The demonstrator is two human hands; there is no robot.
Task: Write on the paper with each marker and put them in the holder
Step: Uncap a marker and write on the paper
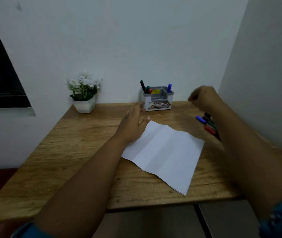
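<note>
R hand (203,97) clenched, holds nothing visible; markers (208,124) lie just below/behind it, long axes diagonal on counter (85,143). L hand (133,124) released, farther off, touching paper (164,152).

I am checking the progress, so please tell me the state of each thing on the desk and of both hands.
White creased paper: flat, unfolded, blank.
Grey plastic holder: upright, holding four markers.
Loose markers: capped, lying beside the paper.
White flower pot: upright.
Left hand: open, empty.
Right hand: closed, raised; contents unclear.
</note>
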